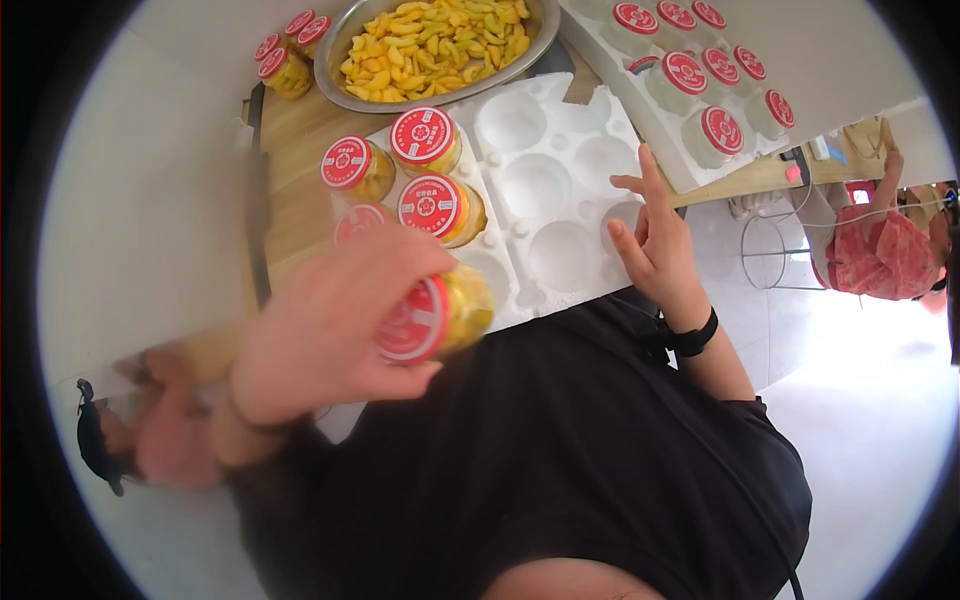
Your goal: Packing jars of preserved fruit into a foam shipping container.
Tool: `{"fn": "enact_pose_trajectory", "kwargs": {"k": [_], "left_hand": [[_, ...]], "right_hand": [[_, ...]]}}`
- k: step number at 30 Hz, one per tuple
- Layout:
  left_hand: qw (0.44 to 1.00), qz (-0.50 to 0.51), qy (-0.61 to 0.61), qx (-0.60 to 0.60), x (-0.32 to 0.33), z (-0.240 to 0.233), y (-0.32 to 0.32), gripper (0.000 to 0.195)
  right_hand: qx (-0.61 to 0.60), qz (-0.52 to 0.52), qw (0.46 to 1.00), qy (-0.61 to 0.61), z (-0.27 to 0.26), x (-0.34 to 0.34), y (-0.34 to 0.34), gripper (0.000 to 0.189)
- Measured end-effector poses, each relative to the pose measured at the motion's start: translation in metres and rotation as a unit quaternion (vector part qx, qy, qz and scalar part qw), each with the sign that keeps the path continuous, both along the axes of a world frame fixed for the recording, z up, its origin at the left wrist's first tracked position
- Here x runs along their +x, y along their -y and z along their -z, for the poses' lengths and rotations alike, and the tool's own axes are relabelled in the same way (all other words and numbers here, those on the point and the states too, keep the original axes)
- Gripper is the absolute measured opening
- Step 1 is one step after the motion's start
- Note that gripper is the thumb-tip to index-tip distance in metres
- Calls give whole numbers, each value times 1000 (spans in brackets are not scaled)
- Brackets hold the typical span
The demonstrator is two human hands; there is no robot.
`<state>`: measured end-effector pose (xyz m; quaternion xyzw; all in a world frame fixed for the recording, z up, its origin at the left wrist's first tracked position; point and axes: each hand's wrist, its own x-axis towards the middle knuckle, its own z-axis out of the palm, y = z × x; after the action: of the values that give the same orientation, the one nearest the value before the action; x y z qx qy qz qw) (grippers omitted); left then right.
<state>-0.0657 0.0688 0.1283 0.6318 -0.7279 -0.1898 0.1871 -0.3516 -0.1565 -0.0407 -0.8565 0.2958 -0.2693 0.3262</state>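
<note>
My left hand is closed around a glass jar of yellow fruit pieces with a red lid. The jar is tipped on its side, its lid facing left, above the near left part of a white foam tray. Several upright jars with red printed lids sit in round recesses on the tray's left side; one lid is partly behind my left hand. On the right side the recesses hold no jars. My right hand, wearing a black wristband, has its fingers spread at the tray's right edge and holds nothing.
Beyond the tray, a metal basin holds yellow fruit slices. More filled jars stand at the far left. Another foam tray carries several red-lidded jars at right. People are visible at both sides.
</note>
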Motion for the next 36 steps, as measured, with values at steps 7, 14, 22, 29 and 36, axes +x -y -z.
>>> {"fn": "enact_pose_trajectory", "kwargs": {"k": [7, 14, 22, 29, 36], "left_hand": [[998, 22, 53, 18, -13, 38, 17, 69], [997, 46, 52, 43, -23, 50, 24, 66], [986, 86, 134, 51, -26, 57, 23, 69], [982, 98, 158, 34, -30, 67, 26, 71], [973, -8, 111, -203, 8, 27, 38, 46]], "right_hand": [[5, 2, 1000, 7, 0, 0, -1, 96], [6, 4, 1000, 3, 0, 0, 1, 97], [0, 5, 1000, 1, -1, 0, 0, 97], [7, 4, 1000, -5, -2, 1, 1, 97], [14, 4, 1000, -4, -3, -1, 2, 99]]}}
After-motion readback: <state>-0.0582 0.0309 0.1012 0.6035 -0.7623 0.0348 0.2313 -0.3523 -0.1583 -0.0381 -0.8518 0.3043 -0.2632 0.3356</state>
